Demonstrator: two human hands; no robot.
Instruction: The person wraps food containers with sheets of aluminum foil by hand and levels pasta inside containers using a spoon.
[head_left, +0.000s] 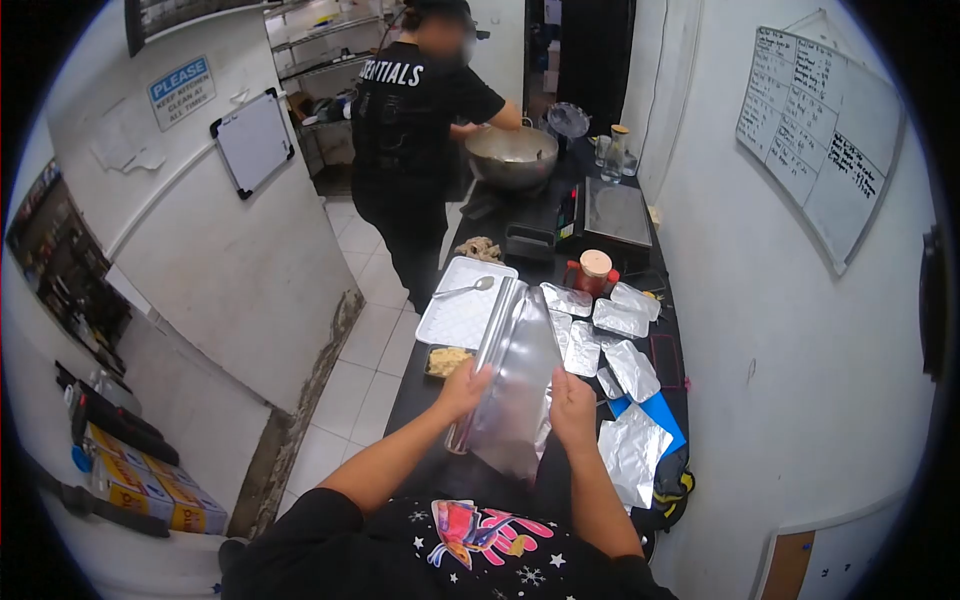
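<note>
A roll of aluminium foil (492, 340) is held tilted over the black counter, with my left hand (464, 388) closed around it. From the roll a shiny sheet of foil (522, 375) stretches to the right. My right hand (573, 408) pinches the free edge of that sheet. Just beyond my left hand sits a small container of pale yellow food (449, 362). Several foil-wrapped packs (622, 318) lie to the right of the sheet. Closer to me, a loose piece of foil (632, 450) partly covers a flat blue item (662, 418).
A white tray (438, 330) with a spoon (483, 284) lies beyond the yellow food. Farther along stand a red container with a pale lid (594, 268), a scale (615, 215) and a large metal bowl (508, 165). A person in black (405, 130) works at the bowl.
</note>
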